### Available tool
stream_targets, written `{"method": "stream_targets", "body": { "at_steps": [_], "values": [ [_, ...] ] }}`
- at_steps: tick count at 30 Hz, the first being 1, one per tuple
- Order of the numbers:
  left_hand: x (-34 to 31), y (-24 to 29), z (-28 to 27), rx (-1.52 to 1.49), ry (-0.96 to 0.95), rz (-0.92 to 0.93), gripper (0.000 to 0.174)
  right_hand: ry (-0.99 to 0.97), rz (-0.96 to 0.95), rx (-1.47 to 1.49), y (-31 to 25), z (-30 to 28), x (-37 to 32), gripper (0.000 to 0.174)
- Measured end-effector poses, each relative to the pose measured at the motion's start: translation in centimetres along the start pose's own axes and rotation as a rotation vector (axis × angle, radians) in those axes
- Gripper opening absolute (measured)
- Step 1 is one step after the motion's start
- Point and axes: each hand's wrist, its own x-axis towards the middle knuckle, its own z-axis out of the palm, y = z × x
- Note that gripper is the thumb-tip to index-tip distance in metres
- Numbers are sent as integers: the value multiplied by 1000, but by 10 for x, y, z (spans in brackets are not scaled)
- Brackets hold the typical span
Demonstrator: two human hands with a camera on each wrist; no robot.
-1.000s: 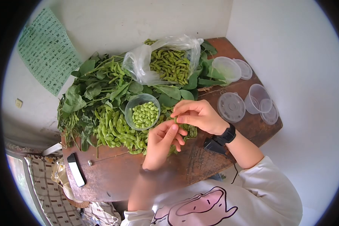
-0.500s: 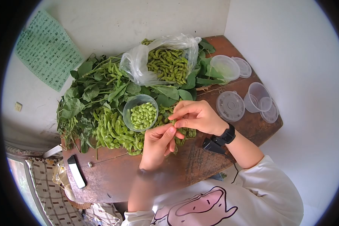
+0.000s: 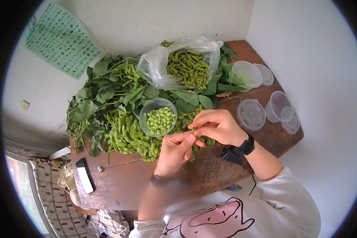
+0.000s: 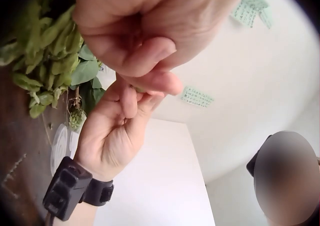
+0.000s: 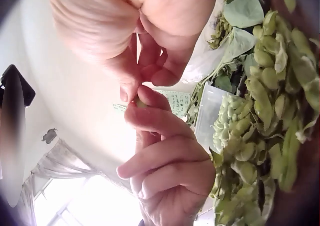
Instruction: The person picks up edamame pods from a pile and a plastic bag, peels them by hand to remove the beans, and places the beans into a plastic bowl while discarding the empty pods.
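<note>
In the head view my left hand [image 3: 174,152] and right hand [image 3: 218,127] meet just in front of a clear tub of shelled green soybeans [image 3: 160,120]. Between their fingertips is a small green soybean pod [image 3: 193,129], mostly hidden by the fingers. My right thumb and forefinger pinch it from above. The left thumb and forefinger grip its lower end, and a sliver of the pod [image 5: 141,105] shows between both hands in the right wrist view. A heap of green pods [image 3: 125,135] lies beside the tub, partly under the hands.
Leafy stalks [image 3: 103,93] spread behind the heap. At the back stands a plastic bag [image 3: 152,69] of pods. Clear tubs [image 3: 277,109] and lids [image 3: 251,115] stand at the right. A black-and-white phone-like object [image 3: 84,176] lies at the table's left front.
My left thumb and forefinger have come up against the pod at the right fingertips; a second ago the left fingers were more spread. The head view has shifted slightly.
</note>
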Motion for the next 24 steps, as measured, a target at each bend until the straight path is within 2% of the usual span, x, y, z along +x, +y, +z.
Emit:
{"method": "stream_targets", "body": {
  "at_steps": [4, 6, 9, 13, 15, 17, 21, 24],
  "values": [
    [-1, 4, 2, 16, 12, 22, 24, 37, -16, 15, 5, 6, 0, 30],
    [-2, 4, 7, 41, 37, 44, 26, 35, -86, 41, 10, 7, -2, 41],
    [-2, 2, 11, 100, 104, 95, 26, 50, -175, 78, 13, 13, -3, 48],
    [-4, 0, 18, 103, 162, 156, 27, 115, -204, 37, 14, 19, -6, 46],
    [-3, -2, 17, 56, 176, 168, 29, 200, -303, -17, 21, 17, -4, 42],
    [-1, -6, 11, 36, 90, 172, 29, 177, -263, 66, 18, 13, -3, 41],
    [-1, -6, 12, -20, 92, 181, 22, 138, -206, 193, 18, 17, -4, 42],
    [-1, -6, 11, -21, 83, 158, 18, 121, -285, 108, 21, 18, -3, 38]
  ]
}}
